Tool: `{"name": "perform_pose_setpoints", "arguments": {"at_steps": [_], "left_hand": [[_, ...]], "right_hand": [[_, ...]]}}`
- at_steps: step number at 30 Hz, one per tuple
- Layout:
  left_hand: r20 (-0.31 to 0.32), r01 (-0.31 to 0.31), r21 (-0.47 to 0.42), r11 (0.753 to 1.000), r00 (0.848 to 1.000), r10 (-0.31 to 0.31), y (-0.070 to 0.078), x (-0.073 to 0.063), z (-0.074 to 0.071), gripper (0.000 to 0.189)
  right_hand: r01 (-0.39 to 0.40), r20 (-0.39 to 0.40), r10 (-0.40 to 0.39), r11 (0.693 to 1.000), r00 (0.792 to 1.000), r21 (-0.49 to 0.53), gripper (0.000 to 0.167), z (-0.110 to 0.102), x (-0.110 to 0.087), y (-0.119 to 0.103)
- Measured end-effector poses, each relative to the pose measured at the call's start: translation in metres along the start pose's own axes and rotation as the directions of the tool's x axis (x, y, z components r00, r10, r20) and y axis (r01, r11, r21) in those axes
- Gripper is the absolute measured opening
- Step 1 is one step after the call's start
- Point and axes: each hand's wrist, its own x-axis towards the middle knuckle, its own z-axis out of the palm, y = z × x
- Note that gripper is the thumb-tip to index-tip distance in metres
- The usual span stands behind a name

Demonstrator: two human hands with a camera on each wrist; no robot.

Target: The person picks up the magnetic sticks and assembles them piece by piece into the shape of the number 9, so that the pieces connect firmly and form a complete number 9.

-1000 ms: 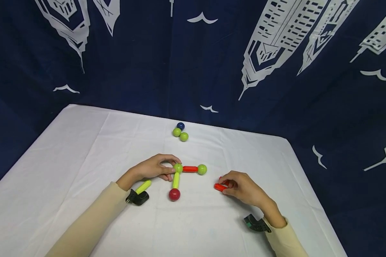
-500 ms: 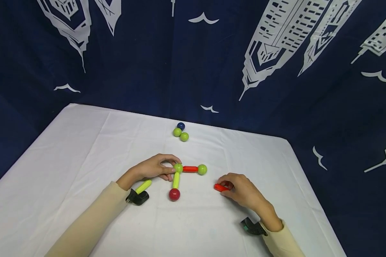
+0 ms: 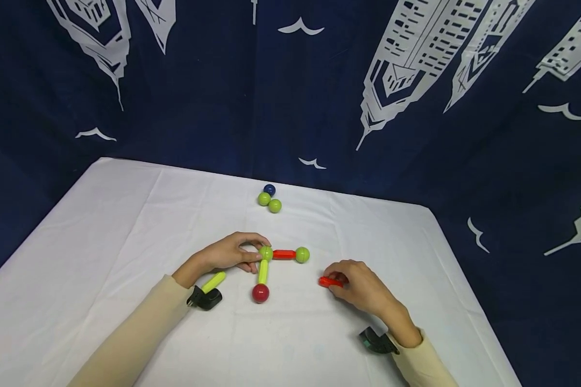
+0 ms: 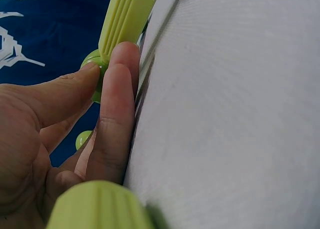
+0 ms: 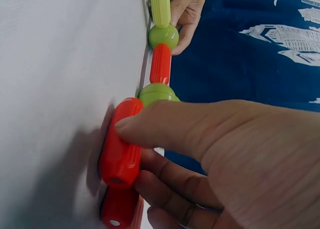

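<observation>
My left hand [image 3: 232, 252] pinches the green ball [image 3: 266, 253] at the corner of an L-shaped assembly of magnetic rods and balls. From that ball a yellow-green rod [image 3: 263, 271] runs towards me to a red ball [image 3: 260, 293]. A red rod [image 3: 284, 255] runs right to another green ball [image 3: 302, 255]. Right of the assembly, my right hand [image 3: 363, 287] holds a loose red rod [image 5: 120, 144] between thumb and fingers, close to the cloth. A second red rod [image 5: 119, 209] shows beside it in the right wrist view, by my curled fingers; the head view hides it.
Two green balls [image 3: 274, 206] and a dark blue ball [image 3: 269, 190] sit together near the table's back edge. A loose yellow-green rod [image 3: 214, 282] lies by my left wrist. White cloth [image 3: 174, 215] covers the table; a dark blue curtain [image 3: 213, 107] hangs behind.
My right hand has settled slightly lower over the red rods, and the second rod, visible behind the fingers a second ago, is now hidden in the head view. The left hand stays still.
</observation>
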Motion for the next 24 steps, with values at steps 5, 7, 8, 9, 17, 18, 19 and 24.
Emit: {"name": "perform_pose_setpoints", "arguments": {"at_steps": [5, 7, 8, 9, 17, 18, 19, 24], "left_hand": [[0.0, 0.008, -0.003, 1.0, 1.0, -0.008, 0.001, 0.001, 0.0, 0.035], [0.001, 0.005, 0.002, 1.0, 1.0, -0.005, 0.001, 0.001, 0.0, 0.036], [0.0, 0.007, 0.003, 1.0, 1.0, -0.007, 0.001, 0.001, 0.0, 0.036], [0.0, 0.004, 0.006, 1.0, 1.0, -0.004, 0.002, 0.001, -0.001, 0.036], [0.011, -0.004, 0.015, 1.0, 1.0, 0.004, -0.001, 0.0, 0.001, 0.035], [0.011, -0.006, 0.019, 1.0, 1.0, 0.006, -0.001, -0.001, 0.001, 0.035], [0.009, -0.008, 0.024, 1.0, 1.0, 0.008, -0.001, -0.001, 0.001, 0.035], [-0.002, -0.002, 0.021, 1.0, 1.0, 0.002, 0.001, -0.002, 0.0, 0.034]], "right_hand": [[0.042, -0.019, -0.042, 0.999, 0.999, -0.01, 0.024, -0.002, 0.0, -0.005], [0.062, -0.024, -0.062, 0.998, 0.998, 0.007, 0.024, -0.003, 0.0, -0.008], [0.073, -0.026, -0.072, 0.997, 0.997, 0.017, 0.024, -0.003, 0.0, -0.009], [0.083, -0.027, -0.083, 0.996, 0.996, 0.027, 0.024, -0.003, 0.0, -0.01], [0.152, 0.017, -0.155, 0.982, 0.988, 0.109, 0.026, 0.002, -0.001, -0.016], [0.159, 0.029, -0.163, 0.981, 0.986, 0.111, 0.026, 0.002, -0.001, -0.017], [0.163, 0.038, -0.168, 0.98, 0.985, 0.115, 0.027, 0.002, -0.001, -0.019], [0.179, 0.037, -0.185, 0.976, 0.982, 0.123, 0.025, 0.002, 0.004, -0.024]]}}
